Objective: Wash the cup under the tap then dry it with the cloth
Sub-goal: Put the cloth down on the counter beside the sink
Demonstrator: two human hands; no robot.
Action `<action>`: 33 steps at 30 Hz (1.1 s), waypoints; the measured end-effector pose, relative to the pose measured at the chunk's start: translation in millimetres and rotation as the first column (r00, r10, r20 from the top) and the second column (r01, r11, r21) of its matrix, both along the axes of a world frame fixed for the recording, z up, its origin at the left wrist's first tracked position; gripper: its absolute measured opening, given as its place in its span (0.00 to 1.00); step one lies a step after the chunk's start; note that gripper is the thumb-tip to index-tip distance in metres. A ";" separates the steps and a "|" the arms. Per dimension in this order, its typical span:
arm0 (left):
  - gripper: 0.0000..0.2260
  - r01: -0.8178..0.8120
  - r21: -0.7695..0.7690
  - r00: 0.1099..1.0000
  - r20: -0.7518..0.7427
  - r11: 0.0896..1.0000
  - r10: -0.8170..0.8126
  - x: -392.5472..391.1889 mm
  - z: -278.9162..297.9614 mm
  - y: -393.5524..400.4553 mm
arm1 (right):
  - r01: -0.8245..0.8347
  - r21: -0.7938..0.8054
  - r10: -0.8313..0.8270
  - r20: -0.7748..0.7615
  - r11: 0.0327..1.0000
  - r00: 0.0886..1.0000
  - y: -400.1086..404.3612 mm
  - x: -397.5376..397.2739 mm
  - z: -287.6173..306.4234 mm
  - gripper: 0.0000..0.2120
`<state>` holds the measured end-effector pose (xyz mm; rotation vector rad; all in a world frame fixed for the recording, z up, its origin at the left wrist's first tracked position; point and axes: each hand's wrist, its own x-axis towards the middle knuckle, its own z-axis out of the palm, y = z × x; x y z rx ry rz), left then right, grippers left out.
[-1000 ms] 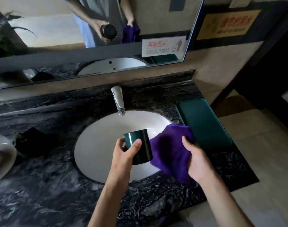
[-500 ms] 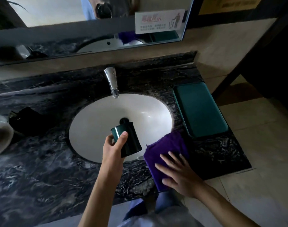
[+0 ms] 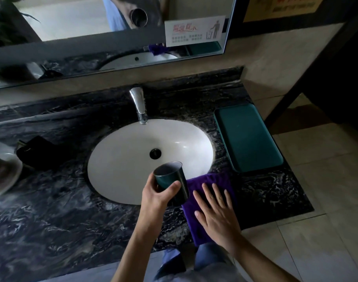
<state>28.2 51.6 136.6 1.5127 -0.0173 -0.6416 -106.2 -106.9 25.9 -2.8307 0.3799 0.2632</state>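
Observation:
My left hand (image 3: 156, 197) grips a dark green cup (image 3: 171, 180) round its side, holding it tilted with its mouth toward the tap, above the near rim of the white basin (image 3: 121, 159). The chrome tap (image 3: 139, 104) stands behind the basin; no water shows. A purple cloth (image 3: 209, 180) lies flat on the dark marble counter (image 3: 52, 210), right of the cup, hanging over the front edge. My right hand (image 3: 216, 210) rests flat on the cloth with straight, spread fingers.
A dark green tray (image 3: 248, 137) lies on the counter right of the basin. A black object (image 3: 38, 151) and a pale dish (image 3: 3, 171) sit at the left. A mirror (image 3: 113, 27) runs along the wall. The counter ends at the right, above tiled floor (image 3: 316, 200).
My right hand has laid the cloth down on the counter and now lies flat on it. My left hand has kept the cup and tilted its mouth up toward the tap.

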 end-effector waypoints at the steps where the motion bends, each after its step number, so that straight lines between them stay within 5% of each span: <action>1: 0.28 0.003 0.017 1.000 0.015 1.000 -0.003 -0.7 -0.3 -1.6 | 0.000 0.010 0.000 -0.015 1.000 1.000 -0.1 0.0 1.0 0.30; 3: 0.31 0.013 0.035 0.999 0.045 0.999 -0.015 -1.2 -0.6 -4.2 | 0.008 0.042 -0.007 -0.032 0.999 0.999 1.0 2.3 2.9 0.30; 5: 0.31 0.034 0.053 0.996 0.079 0.998 -0.038 0.4 0.5 -9.0 | 0.115 0.254 -0.118 -0.005 0.960 0.993 -3.1 6.1 14.5 0.36; 8: 0.30 0.054 0.091 0.988 0.136 0.994 -0.066 3.8 0.2 -18.6 | 0.228 0.703 -0.347 0.029 0.674 0.937 -15.1 17.7 50.3 0.39; 10: 0.31 0.075 0.086 0.984 0.155 0.993 -0.088 3.6 -0.4 -28.0 | 0.164 0.817 -0.366 0.061 0.552 0.929 -21.9 22.7 75.5 0.40; 14: 0.32 0.121 -0.002 0.987 0.111 0.993 -0.120 -4.9 2.4 -53.4 | 0.111 0.834 -0.350 0.103 0.541 0.931 -27.8 37.5 94.0 0.47; 19: 0.34 0.187 -0.061 0.981 0.065 0.980 -0.183 -14.8 -3.9 -79.4 | 0.155 0.865 -0.497 0.120 0.478 0.859 -48.1 47.7 98.0 0.37; 23: 0.37 0.189 -0.067 0.979 0.094 0.980 -0.183 -17.3 -9.6 -97.9 | 0.195 0.881 -0.501 0.053 0.431 0.864 -69.3 50.2 82.8 0.43; 26: 0.40 0.190 -0.058 0.978 0.102 0.980 -0.183 -12.6 -20.9 -109.8 | 0.188 0.877 -0.509 0.073 0.443 0.858 -82.5 56.3 82.4 0.34; 30: 0.49 0.308 0.204 0.911 0.217 0.929 -0.349 -2.9 -49.8 -118.7 | 0.244 0.861 -0.642 0.118 0.447 0.758 -114.5 60.6 88.7 0.32; 33: 0.52 0.288 0.660 0.775 0.266 0.694 -0.574 -3.2 -82.3 -115.4 | 0.320 0.818 -0.731 0.169 0.478 0.661 -149.7 68.4 91.6 0.33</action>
